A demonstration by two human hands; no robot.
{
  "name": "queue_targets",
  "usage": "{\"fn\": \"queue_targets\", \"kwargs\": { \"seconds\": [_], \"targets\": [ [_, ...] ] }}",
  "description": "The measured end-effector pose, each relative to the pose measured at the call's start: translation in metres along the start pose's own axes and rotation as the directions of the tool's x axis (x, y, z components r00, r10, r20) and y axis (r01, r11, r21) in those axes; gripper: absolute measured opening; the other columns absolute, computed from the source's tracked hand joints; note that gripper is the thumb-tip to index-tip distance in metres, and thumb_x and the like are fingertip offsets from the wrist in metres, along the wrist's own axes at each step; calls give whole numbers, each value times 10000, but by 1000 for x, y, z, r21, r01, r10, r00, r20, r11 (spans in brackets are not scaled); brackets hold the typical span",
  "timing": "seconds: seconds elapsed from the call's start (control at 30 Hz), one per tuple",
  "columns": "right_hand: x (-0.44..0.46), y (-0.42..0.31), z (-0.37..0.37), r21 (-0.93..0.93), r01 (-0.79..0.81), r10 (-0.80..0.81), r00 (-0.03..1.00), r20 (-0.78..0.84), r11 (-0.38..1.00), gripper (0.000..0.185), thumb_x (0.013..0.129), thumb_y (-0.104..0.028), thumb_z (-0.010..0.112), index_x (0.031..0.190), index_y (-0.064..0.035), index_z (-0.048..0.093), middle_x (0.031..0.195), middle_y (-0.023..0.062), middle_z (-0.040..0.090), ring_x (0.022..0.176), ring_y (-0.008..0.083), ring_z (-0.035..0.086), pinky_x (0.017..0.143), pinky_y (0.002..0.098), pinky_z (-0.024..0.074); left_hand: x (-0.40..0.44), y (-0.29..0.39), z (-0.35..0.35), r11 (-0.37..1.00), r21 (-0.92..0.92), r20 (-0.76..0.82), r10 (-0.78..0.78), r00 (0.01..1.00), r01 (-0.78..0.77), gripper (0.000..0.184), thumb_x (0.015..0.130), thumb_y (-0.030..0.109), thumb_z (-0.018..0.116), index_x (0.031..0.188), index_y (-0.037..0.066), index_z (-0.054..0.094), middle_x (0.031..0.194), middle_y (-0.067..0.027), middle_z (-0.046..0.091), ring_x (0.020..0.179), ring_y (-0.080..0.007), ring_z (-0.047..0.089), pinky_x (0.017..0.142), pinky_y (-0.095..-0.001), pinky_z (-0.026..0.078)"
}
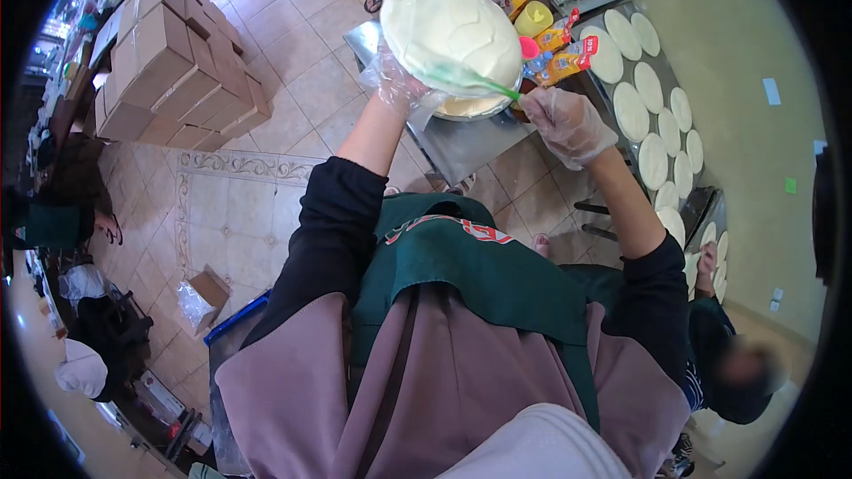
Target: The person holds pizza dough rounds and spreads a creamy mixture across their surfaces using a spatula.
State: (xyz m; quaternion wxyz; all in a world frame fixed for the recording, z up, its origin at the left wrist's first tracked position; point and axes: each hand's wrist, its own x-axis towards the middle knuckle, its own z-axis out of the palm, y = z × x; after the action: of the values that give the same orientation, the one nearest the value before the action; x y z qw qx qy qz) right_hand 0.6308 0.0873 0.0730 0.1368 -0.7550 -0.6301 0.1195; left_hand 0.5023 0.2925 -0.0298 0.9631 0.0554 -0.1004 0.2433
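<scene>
My left hand (397,78), in a clear plastic glove, holds up a round flat base (453,31) by its near left edge. A thick pale cream covers its upper face, with swirl marks across it. My right hand (570,127), gloved too, is closed round the green handle of a spatula (499,89). The spatula's blade lies against the cream at the near edge of the base. Just below is a wide metal bowl (479,108), mostly hidden by the base, with pale cream showing inside.
The bowl stands on a metal table (484,142). Orange-and-red pouches (568,60) and a yellow cup (533,18) are beside it. Several pale round bases (631,112) lie on the right-hand counter, where another person's hand (706,262) reaches in. Cardboard boxes (164,62) are stacked at left.
</scene>
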Motion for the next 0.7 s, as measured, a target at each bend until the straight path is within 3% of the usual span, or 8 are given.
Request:
{"fn": "queue_targets", "kwargs": {
  "seconds": [0.07,0.17,0.2,0.27,0.33,0.43,0.63,0.7],
  "targets": [
    [-2,0,-1,7,42,-42,998,43,999,161,908,-169,516,835,-37,574,678,139,542,611,293,535,563,359,423,-1,9,-3,961,172,-82,234,969,-218,627,892,516,366,1340,79,397,1340,-155,448,1198,-345,460,1007,-491,380],
    [-3,0,-5,51,145,-147,988,45,988,162,907,-166,515,827,-40,579,666,142,525,597,285,520,560,361,413,-3,25,-14,941,226,-17,262,965,-252,550,932,418,391,1343,54,368,1354,-161,426,1210,-318,457,1002,-466,405],
    [-2,-5,-11,71,62,-67,995,73,996,169,910,-174,516,834,-38,582,677,144,536,606,281,524,567,354,419,-7,30,-4,976,81,82,196,977,-203,555,936,420,390,1360,68,334,1378,-152,397,1230,-310,436,1003,-456,407],
    [-1,-6,-12,88,-21,12,995,104,996,176,912,-182,518,841,-36,585,689,145,546,614,277,529,575,347,425,-7,36,-1,976,46,129,207,970,-214,554,937,420,388,1363,71,328,1381,-150,392,1232,-308,433,1005,-454,406],
    [0,3,-3,243,-139,178,973,-145,960,288,928,-294,498,829,-39,586,680,188,565,641,347,574,558,383,434,-9,41,0,970,45,137,231,963,-239,554,938,419,386,1367,74,321,1385,-148,388,1235,-305,430,1006,-453,405],
    [6,4,3,119,-260,281,934,-223,958,329,933,-334,477,850,-38,596,705,205,581,663,381,578,574,421,439,-12,44,0,964,44,134,255,958,-263,553,940,418,382,1372,79,311,1390,-144,381,1239,-302,426,1009,-450,403],
    [-1,0,47,135,-318,343,900,-270,939,321,922,-342,492,831,-54,600,683,229,571,646,410,576,575,474,434,-14,42,-6,956,34,128,287,949,-293,553,943,417,376,1380,88,294,1398,-138,371,1245,-297,418,1012,-446,400],
    [-13,-12,60,156,-323,353,901,-252,934,305,922,-318,498,809,-50,592,680,228,571,657,399,582,565,468,431,-11,40,-10,908,234,-89,375,923,-347,609,913,512,348,1371,111,325,1382,-116,399,1242,-311,417,1021,-470,376]
  ]
}}
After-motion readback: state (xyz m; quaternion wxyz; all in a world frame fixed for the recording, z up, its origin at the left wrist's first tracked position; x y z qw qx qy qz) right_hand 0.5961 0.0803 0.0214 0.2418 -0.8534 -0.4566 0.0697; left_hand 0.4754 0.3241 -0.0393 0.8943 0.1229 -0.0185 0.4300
